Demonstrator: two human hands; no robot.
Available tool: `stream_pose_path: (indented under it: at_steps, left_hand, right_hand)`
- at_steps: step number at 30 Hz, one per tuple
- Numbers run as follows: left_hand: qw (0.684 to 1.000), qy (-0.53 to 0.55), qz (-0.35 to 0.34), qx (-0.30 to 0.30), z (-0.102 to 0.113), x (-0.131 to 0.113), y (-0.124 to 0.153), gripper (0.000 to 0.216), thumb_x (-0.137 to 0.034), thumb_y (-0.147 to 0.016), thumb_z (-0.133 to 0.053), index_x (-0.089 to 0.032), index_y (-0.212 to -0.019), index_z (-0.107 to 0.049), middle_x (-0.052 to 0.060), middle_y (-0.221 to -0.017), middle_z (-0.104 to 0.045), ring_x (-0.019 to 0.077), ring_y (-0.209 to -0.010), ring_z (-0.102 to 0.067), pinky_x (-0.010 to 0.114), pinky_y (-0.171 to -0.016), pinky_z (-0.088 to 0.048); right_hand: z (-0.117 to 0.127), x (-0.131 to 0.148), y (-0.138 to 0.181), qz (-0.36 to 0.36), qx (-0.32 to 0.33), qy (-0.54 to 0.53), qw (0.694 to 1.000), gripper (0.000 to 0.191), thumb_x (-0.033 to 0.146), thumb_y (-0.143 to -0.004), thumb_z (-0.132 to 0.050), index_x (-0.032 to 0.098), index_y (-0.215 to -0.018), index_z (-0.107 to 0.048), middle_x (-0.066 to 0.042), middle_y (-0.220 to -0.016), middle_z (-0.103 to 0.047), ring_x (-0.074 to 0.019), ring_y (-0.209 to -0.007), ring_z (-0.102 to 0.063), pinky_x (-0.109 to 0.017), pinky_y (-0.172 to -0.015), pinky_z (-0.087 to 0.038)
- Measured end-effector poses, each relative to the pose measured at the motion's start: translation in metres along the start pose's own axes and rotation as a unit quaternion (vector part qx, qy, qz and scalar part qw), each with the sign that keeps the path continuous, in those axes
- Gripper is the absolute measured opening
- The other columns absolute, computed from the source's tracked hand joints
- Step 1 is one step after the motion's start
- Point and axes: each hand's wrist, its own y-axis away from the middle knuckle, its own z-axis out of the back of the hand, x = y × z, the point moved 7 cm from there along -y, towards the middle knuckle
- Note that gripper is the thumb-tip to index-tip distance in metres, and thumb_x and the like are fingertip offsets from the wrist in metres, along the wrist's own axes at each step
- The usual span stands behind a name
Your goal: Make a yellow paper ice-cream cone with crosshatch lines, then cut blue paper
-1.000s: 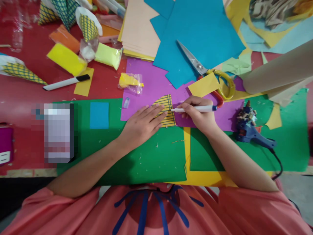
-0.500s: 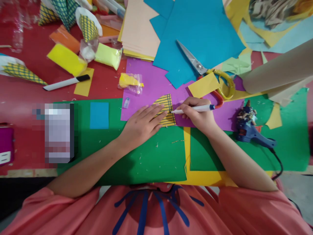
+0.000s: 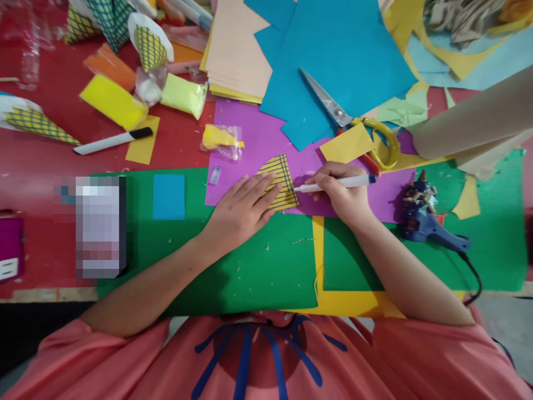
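Observation:
A yellow paper piece [image 3: 286,183] with dark stripes, crossed by a few lines near its right edge, lies on the purple sheet [image 3: 258,122]. My left hand [image 3: 244,208] rests flat over its left part, fingers stretched out, hiding that side. In my right hand [image 3: 343,194] is a white marker [image 3: 350,182] with a dark blue end, pinched between thumb and fingers. The marker's tip points left, close to the paper's right edge; whether it touches I cannot tell.
Scissors [image 3: 339,114] lie open behind my right hand, partly under a yellow strip [image 3: 346,145]. A blue glue gun [image 3: 433,225] with a cord sits at right. A capped marker [image 3: 114,141], a blue square [image 3: 169,196] and clay packets [image 3: 113,103] are at left.
The striped paper has turned slightly, its top edge tilting left. My right hand has shifted a little to the right with the marker, its tip now off the striped area.

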Motion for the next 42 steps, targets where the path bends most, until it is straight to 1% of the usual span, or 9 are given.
stream_pose_path:
  at_steps: [2,6,8,17,24,28,33,42]
  left_hand:
    - [1.000,-0.003,0.005,-0.005,0.000,0.001,0.000,0.044,-0.026,-0.092,-0.043,-0.019,-0.136,-0.043,0.013,-0.144,-0.042,0.0274,-0.135,-0.037,0.047,-0.111,-0.033]
    - [1.000,0.010,0.005,-0.004,-0.001,0.002,0.001,0.042,-0.023,-0.092,-0.046,-0.027,-0.134,-0.046,0.012,-0.147,-0.037,0.0287,-0.138,-0.033,0.049,-0.109,-0.034]
    - [1.000,0.022,0.007,-0.005,-0.001,0.002,0.002,0.043,-0.022,-0.091,-0.047,-0.028,-0.134,-0.046,0.011,-0.148,-0.037,0.0286,-0.138,-0.032,0.050,-0.110,-0.033]
    - [1.000,0.007,0.003,-0.005,0.000,0.001,0.001,0.043,-0.022,-0.091,-0.047,-0.026,-0.134,-0.046,0.014,-0.147,-0.038,0.0290,-0.138,-0.033,0.049,-0.110,-0.033]
    - [1.000,0.003,-0.001,-0.010,-0.001,0.002,0.002,0.043,-0.023,-0.092,-0.046,-0.028,-0.134,-0.045,0.012,-0.147,-0.038,0.0288,-0.138,-0.033,0.050,-0.108,-0.035]
    - [1.000,0.012,0.002,-0.004,-0.001,0.002,0.002,0.043,-0.022,-0.091,-0.046,-0.027,-0.134,-0.047,0.014,-0.146,-0.038,0.0293,-0.138,-0.033,0.050,-0.110,-0.033]
    - [1.000,-0.003,0.000,-0.005,-0.001,0.001,0.001,0.042,-0.024,-0.092,-0.046,-0.027,-0.134,-0.046,0.013,-0.146,-0.038,0.0292,-0.138,-0.033,0.049,-0.109,-0.034]
    - [1.000,-0.013,0.001,-0.003,0.000,0.001,0.001,0.040,-0.024,-0.092,-0.045,-0.027,-0.132,-0.048,0.013,-0.146,-0.039,0.0290,-0.137,-0.034,0.049,-0.109,-0.034]
  right_hand:
    - [-0.001,-0.001,0.000,0.004,0.006,-0.001,1.000,0.017,0.021,-0.077,-0.055,0.017,-0.061,-0.061,0.002,-0.050,-0.058,-0.0090,-0.045,-0.052,-0.021,-0.045,-0.038]
    - [-0.004,0.001,0.001,0.010,0.020,0.023,0.999,0.018,0.021,-0.078,-0.055,0.017,-0.061,-0.060,0.002,-0.052,-0.059,-0.0082,-0.046,-0.051,-0.021,-0.045,-0.037]
    - [-0.006,0.001,0.001,0.007,0.023,0.039,0.999,0.019,0.022,-0.078,-0.056,0.016,-0.060,-0.060,0.002,-0.051,-0.058,-0.0080,-0.045,-0.049,-0.021,-0.044,-0.035]
    - [-0.007,0.006,0.000,0.017,0.023,0.064,0.998,0.020,0.026,-0.079,-0.058,0.015,-0.061,-0.061,0.001,-0.052,-0.058,-0.0072,-0.045,-0.047,-0.021,-0.045,-0.034]
    - [-0.007,0.005,0.000,0.015,0.027,0.068,0.997,0.020,0.028,-0.078,-0.058,0.016,-0.062,-0.061,0.002,-0.052,-0.057,-0.0073,-0.046,-0.046,-0.022,-0.045,-0.034]
    - [-0.007,0.007,0.000,0.013,0.035,0.067,0.997,0.019,0.025,-0.077,-0.056,0.016,-0.061,-0.061,0.002,-0.050,-0.055,-0.0074,-0.045,-0.045,-0.022,-0.044,-0.031]
    - [-0.009,0.008,-0.001,0.016,0.050,0.063,0.997,0.016,0.018,-0.074,-0.053,0.016,-0.060,-0.061,0.003,-0.050,-0.054,-0.0074,-0.045,-0.045,-0.022,-0.044,-0.030]
    - [-0.010,0.011,0.000,0.027,0.073,0.071,0.994,0.018,0.015,-0.071,-0.051,0.016,-0.054,-0.057,0.003,-0.048,-0.052,-0.0069,-0.044,-0.041,-0.022,-0.044,-0.029]
